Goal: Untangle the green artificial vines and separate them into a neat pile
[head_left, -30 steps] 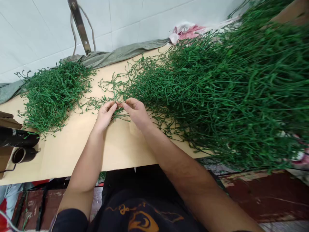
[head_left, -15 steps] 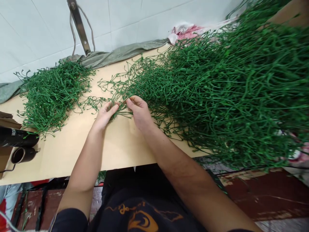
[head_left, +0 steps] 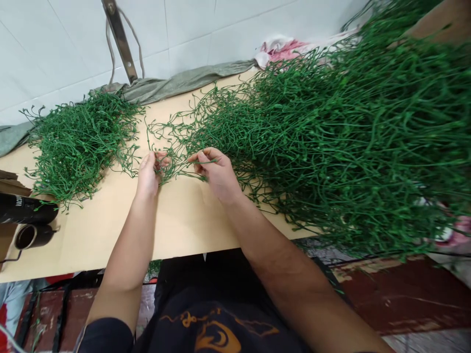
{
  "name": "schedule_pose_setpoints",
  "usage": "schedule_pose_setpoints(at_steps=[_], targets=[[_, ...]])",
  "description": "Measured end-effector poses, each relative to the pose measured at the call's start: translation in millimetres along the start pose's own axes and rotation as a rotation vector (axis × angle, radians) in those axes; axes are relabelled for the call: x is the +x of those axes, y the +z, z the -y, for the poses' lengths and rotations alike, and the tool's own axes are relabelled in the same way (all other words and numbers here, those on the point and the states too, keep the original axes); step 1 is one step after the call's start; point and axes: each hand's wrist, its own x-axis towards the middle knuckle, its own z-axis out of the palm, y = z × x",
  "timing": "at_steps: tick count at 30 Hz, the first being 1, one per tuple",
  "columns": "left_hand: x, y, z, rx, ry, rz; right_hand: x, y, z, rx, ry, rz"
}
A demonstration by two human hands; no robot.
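Note:
A huge tangle of green plastic stems [head_left: 331, 132] covers the right half of a tan table [head_left: 184, 225]. My left hand [head_left: 149, 171] is closed on a small green sprig [head_left: 162, 166] at the tangle's left edge. My right hand [head_left: 217, 171] pinches a thin green stem [head_left: 200, 162] that lies across its fingertips, still joined to the big tangle. The two hands are a short way apart. A smaller heap of green sprigs [head_left: 77, 142] lies at the back left of the table, just left of my left hand.
A grey-green cloth [head_left: 176, 83] runs along the white tiled wall. A metal bar [head_left: 119, 39] leans against the wall. Two dark cylinders [head_left: 27, 220] lie at the table's left edge. Pink fabric [head_left: 287, 46] shows behind the big tangle.
My hands were touching at one spot on the stems; they have now pulled apart, the left moving left with a sprig, the right staying near the tangle.

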Motion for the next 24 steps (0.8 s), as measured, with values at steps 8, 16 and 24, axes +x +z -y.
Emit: schedule_pose_setpoints(at_steps=[8, 16, 24], targets=[[-8, -1.5, -16, -0.05, 0.099, 0.104, -18, -10, 20, -0.72, -0.402, -0.278], [-21, 9.7, -21, -0.002, 0.198, 0.237, -19, 42, 21, -0.959, -0.435, 0.285], [-15, -3.5, -29, -0.069, 0.255, 0.093, -17, 38, 14, -1.178, -0.285, 0.334]])
